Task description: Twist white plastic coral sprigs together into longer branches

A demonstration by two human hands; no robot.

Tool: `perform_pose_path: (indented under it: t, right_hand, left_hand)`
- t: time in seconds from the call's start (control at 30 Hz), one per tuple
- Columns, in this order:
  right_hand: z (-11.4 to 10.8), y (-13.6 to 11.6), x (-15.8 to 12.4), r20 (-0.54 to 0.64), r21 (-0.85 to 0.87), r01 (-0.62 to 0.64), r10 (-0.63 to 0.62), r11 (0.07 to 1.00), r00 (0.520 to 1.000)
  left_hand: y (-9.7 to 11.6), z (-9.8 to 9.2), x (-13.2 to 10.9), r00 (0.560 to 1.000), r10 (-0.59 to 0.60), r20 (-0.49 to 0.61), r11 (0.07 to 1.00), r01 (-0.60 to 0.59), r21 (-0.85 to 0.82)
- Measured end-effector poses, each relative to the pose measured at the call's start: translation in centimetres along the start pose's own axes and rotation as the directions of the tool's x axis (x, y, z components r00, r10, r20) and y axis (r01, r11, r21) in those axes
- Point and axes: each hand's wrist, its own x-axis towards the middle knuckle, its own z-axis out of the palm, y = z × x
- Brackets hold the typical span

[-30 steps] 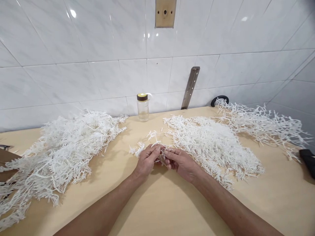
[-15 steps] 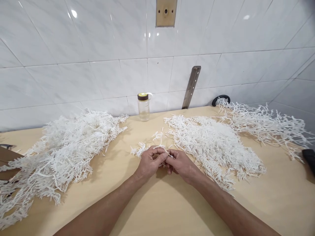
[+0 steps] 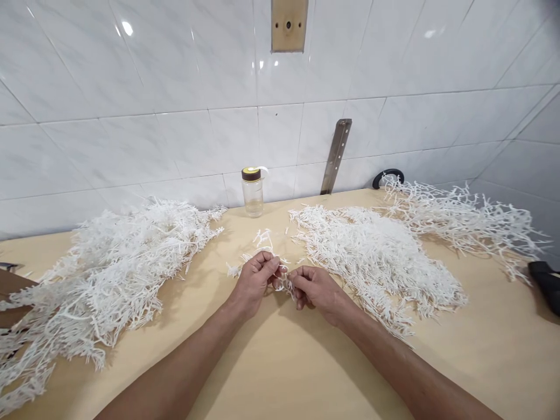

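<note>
My left hand [image 3: 258, 276] pinches a thin white branched plastic piece [image 3: 264, 238], whose twiggy end sticks up beyond the fingers. Close by on the right, my right hand [image 3: 313, 286] is closed, thumb against forefinger, with bits of white plastic at its fingertips; the exact piece is partly hidden. Under and between the hands lie small loose white bits [image 3: 285, 286]. To the right spreads a flat heap of short white pieces [image 3: 371, 251]. A taller, tangled white pile [image 3: 131, 262] covers the table's left side.
A clear bottle [image 3: 252, 195] with a dark and yellow lid stands near the tiled wall. A metal strip [image 3: 336, 157] leans there too. Larger white branched frames [image 3: 472, 216] lie at the far right, near a black curved handle [image 3: 388, 177]. Brown cardboard [image 3: 15, 289] shows at left.
My hands have moved apart; the left has shifted left with the white branched piece, while the right stays nearly in place. The view has shifted slightly.
</note>
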Motion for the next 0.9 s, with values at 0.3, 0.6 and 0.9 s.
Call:
perform_pose_path:
  t: [0.3,0.6,0.9]
  right_hand:
    - [-7.4,-3.0,-0.9,-0.604,-0.589,0.183,-0.580,0.787,0.548]
    - [-8.7,-3.7,-1.5,-0.531,-0.646,0.205,-0.626,0.735,0.572]
    - [-2.4,-1.3,-0.9,0.123,-0.342,0.291,-0.264,0.894,0.957]
  left_hand:
    - [-1.9,0.2,-0.4,0.987,0.062,0.145,0.943,-0.105,0.316]
    - [-2.4,0.1,-0.9,0.946,0.186,0.264,0.725,-0.313,0.614]
    - [-2.0,0.5,-1.7,0.853,0.247,0.459,0.486,-0.520,0.703]
